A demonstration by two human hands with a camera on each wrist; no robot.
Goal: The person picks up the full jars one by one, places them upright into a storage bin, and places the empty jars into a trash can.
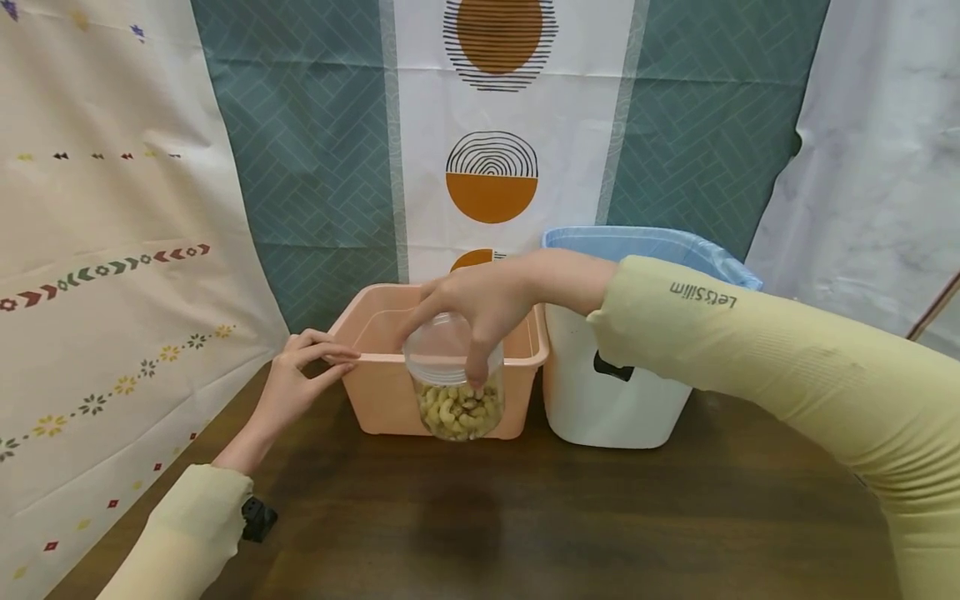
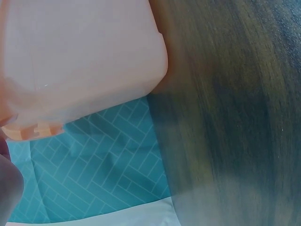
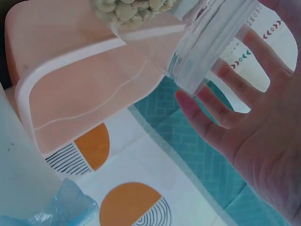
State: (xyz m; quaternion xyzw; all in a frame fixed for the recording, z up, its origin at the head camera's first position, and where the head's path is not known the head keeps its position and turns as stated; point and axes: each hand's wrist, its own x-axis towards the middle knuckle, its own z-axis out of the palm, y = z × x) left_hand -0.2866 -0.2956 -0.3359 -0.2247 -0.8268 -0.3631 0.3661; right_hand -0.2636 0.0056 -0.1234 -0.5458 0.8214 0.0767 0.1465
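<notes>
A clear plastic jar, partly filled with cashews, hangs above the table in front of a peach bin. My right hand grips it from above by its clear lid, fingers and thumb spread round the rim. Behind the jar, the peach bin stands on the table; in the head view the right hand and jar cover part of its opening. My left hand touches the bin's left front corner with its fingertips at the rim. Only a sliver of that hand shows in the left wrist view.
Right of the peach bin stands a white bin with a blue liner over its rim. Patterned cloths hang behind and at the sides. Dark wood table stretches in front of both bins.
</notes>
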